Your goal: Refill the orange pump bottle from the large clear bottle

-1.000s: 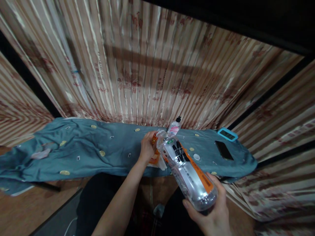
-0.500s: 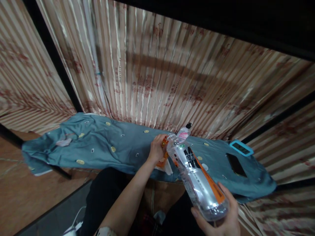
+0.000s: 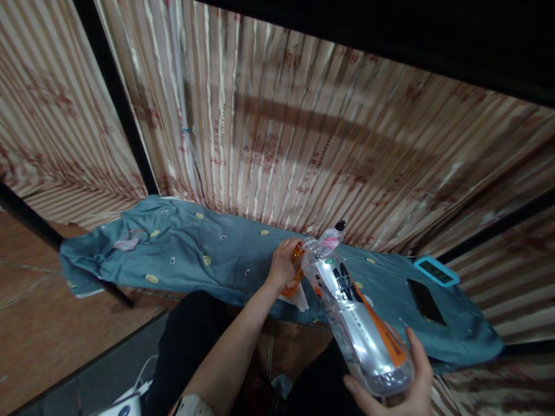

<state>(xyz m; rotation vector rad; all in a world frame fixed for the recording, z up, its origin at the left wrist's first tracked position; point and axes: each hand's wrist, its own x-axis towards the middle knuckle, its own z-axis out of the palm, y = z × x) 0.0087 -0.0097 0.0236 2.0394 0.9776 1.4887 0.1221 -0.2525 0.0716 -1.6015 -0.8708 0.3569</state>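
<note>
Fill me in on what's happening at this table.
A person sits at a table covered with a blue patterned cloth. The right hand grips the base of a big clear plastic bottle with an orange and black label, tilted so that its open mouth points at a small orange container, which the left hand holds on the cloth. Another small bottle with a black cap stands just behind. A dark phone and a blue-framed device lie further right.

Your one head camera looks forward and down, close over the bench, facing the curtain.
</note>
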